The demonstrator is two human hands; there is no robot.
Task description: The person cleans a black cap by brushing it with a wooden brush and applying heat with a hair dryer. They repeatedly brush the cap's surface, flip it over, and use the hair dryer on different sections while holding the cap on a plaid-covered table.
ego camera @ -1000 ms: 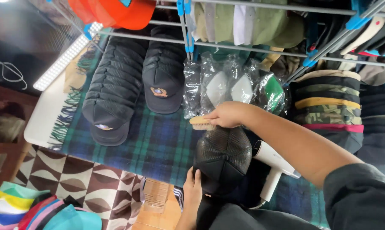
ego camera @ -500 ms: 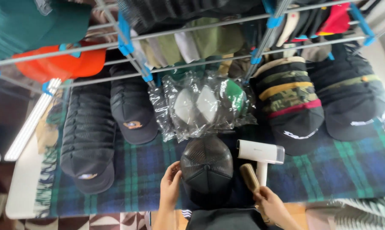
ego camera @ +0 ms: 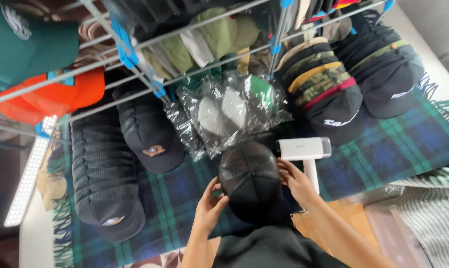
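A dark blue and green plaid blanket (ego camera: 184, 198) is covering the bench, its fringe hanging off at the left edge. A white tube light (ego camera: 30, 171) is glowing along that left side. Grey metal rack bars (ego camera: 194, 30) with blue clips (ego camera: 122, 42) are crossing overhead. A striped pale cloth (ego camera: 428, 208) is lying at the lower right, beside a patch of wooden floor (ego camera: 351, 216).

A black mesh-backed cap (ego camera: 249, 181) is seen on a blanket (ego camera: 383, 149) checked in dark blue and green with fringed edges. A white handheld steamer (ego camera: 306, 151) is seen beside it. An orange cap (ego camera: 55, 97), camouflage caps with yellow and pink bands (ego camera: 318, 79), and blue rack clips (ego camera: 122, 42) are seen.
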